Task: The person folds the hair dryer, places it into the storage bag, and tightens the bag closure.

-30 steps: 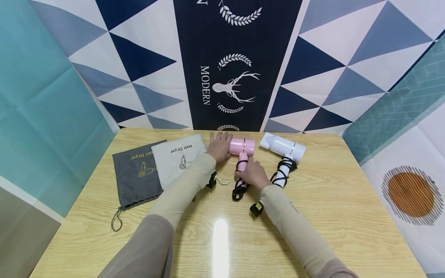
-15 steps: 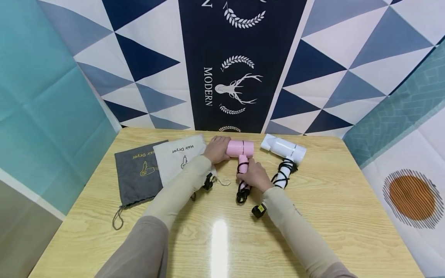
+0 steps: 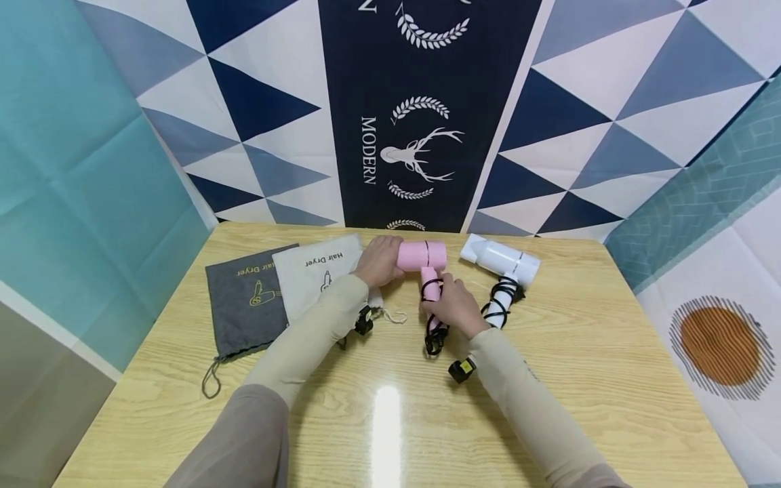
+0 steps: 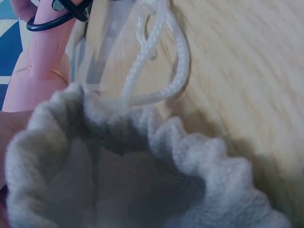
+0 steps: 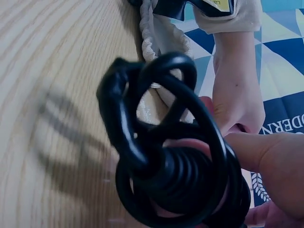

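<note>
Centrally in frame, the right hand curls its fingers round the pink dryer, the left hand's closure is indeterminable, and projecting cord loops could snag if dragged across the drawstring.

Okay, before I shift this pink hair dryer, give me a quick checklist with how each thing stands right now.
1. Right hand on the pink hair dryer's handle: ok, fingers round it.
2. Left hand steadying the barrel: cannot tell; it is at the barrel's end, but its grip is partly hidden.
3. Cord tidy: not ok; it is wound on the handle, but loops stick out past its end.
4. White pouch mouth open: ok, it gapes in the left wrist view.
5. Pouch clear of your arm: not ok; your left sleeve crosses it in the head view.
6. White hair dryer apart from the pink one: ok.
</note>
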Motion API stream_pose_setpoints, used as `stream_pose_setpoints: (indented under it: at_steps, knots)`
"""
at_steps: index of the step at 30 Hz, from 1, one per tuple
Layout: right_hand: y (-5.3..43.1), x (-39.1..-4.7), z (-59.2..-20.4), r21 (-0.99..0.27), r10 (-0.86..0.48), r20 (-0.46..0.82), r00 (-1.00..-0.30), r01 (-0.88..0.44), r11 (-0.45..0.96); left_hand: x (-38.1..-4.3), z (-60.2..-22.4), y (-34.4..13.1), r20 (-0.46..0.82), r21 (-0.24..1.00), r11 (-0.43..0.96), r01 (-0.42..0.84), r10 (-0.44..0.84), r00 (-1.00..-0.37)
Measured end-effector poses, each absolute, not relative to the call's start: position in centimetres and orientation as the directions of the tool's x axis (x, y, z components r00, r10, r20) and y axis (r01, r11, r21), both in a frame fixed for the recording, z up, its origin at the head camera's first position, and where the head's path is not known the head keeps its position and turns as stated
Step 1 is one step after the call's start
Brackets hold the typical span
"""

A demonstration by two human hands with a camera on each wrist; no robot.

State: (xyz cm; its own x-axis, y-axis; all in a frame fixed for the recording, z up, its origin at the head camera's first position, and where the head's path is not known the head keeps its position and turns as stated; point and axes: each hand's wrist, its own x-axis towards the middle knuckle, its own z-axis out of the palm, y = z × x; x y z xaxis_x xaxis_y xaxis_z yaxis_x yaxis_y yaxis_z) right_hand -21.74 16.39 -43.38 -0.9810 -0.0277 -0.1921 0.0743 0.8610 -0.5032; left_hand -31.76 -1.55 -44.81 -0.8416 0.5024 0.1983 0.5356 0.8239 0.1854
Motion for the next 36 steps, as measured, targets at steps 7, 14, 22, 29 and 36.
stream_pose_setpoints:
  at_steps: [7, 14, 22, 29, 36]
  knots:
    - [16.9, -21.4, -43.2, -0.524, -0.012, -0.164, -0.986, 0.077, 0.848, -30.7, -44.2, -1.8, 0.238, 0.216, 0.839, 0.499, 0.450, -0.861]
    - [17.3, -20.9, -42.7, -0.566, -0.003, -0.137, -0.991, 0.076, 0.821, -29.9, -43.8, -2.0, 0.271, 0.242, 0.862, 0.445, 0.381, -0.884]
    - [17.6, -20.2, -42.1, -0.599, -0.003, -0.087, -0.996, 0.051, 0.799, -28.7, -42.7, -2.5, 0.321, 0.288, 0.873, 0.394, 0.299, -0.898]
    - [17.3, -19.8, -41.9, -0.606, -0.003, -0.132, -0.991, 0.079, 0.792, -27.2, -41.9, -3.4, 0.333, 0.323, 0.873, 0.365, 0.256, -0.907]
    - [17.2, -19.4, -42.2, -0.677, -0.037, -0.207, -0.978, 0.116, 0.726, -25.8, -41.8, -4.1, 0.402, 0.303, 0.887, 0.349, 0.213, -0.890]
